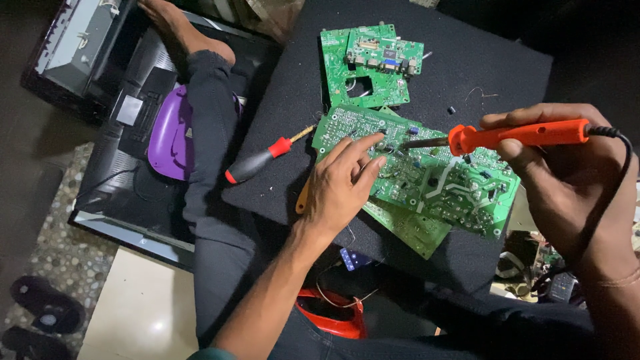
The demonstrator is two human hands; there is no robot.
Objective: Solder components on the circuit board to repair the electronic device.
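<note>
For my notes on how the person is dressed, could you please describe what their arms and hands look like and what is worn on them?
Both hands are bare, with no gloves and no rings that can be made out. The left hand has a bare forearm, with only a sliver of dark teal fabric at the bottom edge, perhaps a sleeve. The right hand has a thin thread-like band around its wrist and no visible sleeve.
</note>
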